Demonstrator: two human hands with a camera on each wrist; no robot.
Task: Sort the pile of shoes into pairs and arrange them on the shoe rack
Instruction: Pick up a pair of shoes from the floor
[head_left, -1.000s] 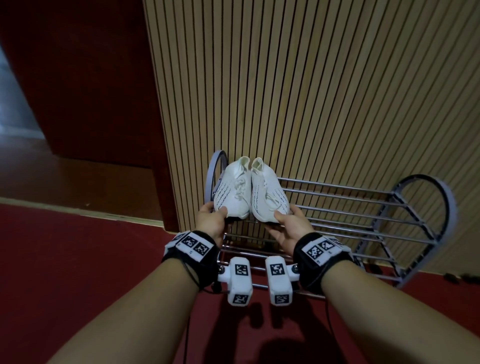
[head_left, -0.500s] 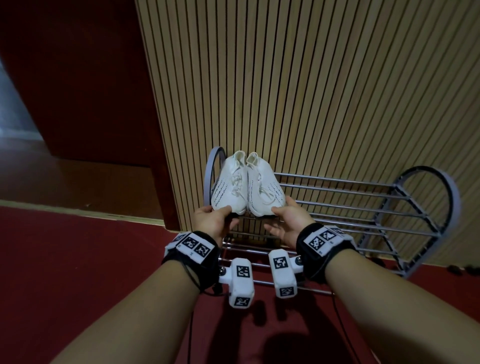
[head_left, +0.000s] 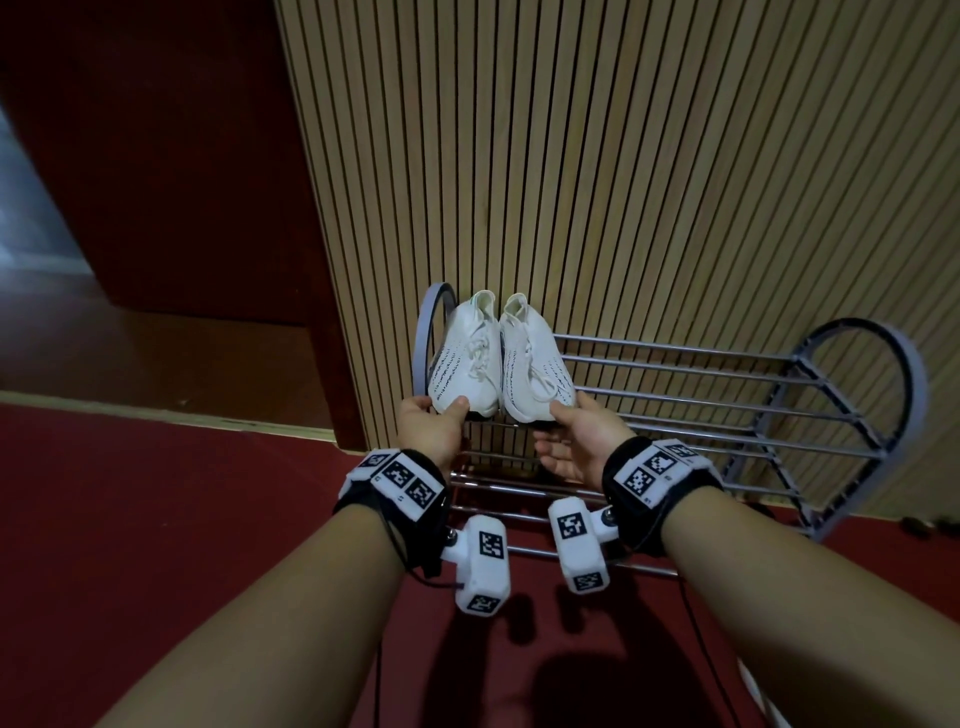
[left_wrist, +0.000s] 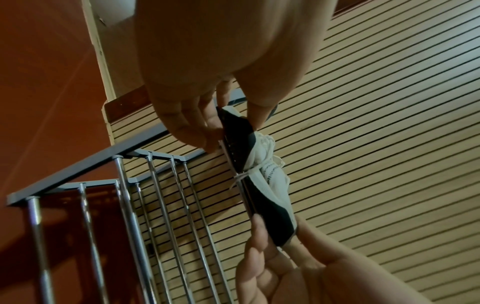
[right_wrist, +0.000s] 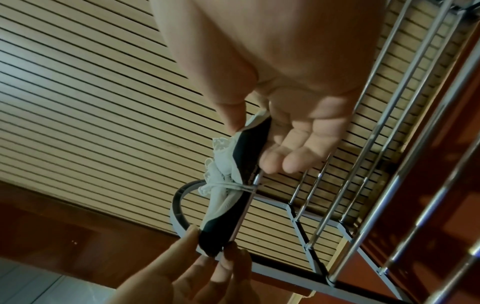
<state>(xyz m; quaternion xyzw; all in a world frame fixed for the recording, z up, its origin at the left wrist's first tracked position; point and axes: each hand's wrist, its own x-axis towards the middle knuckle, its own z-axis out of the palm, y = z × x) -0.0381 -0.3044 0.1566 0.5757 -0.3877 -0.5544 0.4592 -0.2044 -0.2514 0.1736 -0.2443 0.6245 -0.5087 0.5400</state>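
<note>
Two white knit sneakers stand side by side at the left end of the grey rack's (head_left: 919, 384) top tier, heels toward the wall. My left hand (head_left: 441, 421) pinches the toe of the left sneaker (head_left: 462, 358), thumb on top and fingers under the dark sole (left_wrist: 239, 148). My right hand (head_left: 571, 436) holds the toe of the right sneaker (head_left: 535, 364) the same way, its thumb on the upper and its fingers lying along the sole (right_wrist: 249, 156). A lace hangs over a top bar between the shoes.
The slatted wooden wall (head_left: 623, 182) rises right behind the rack. The rest of the top tier's metal bars (head_left: 701, 387) to the right hold nothing, and lower tiers show below my wrists. Red carpet (head_left: 156, 519) covers the floor; a dark red panel stands at left.
Both sneakers have moved away from me and further onto the top tier. My hands followed them, staying at the toes.
</note>
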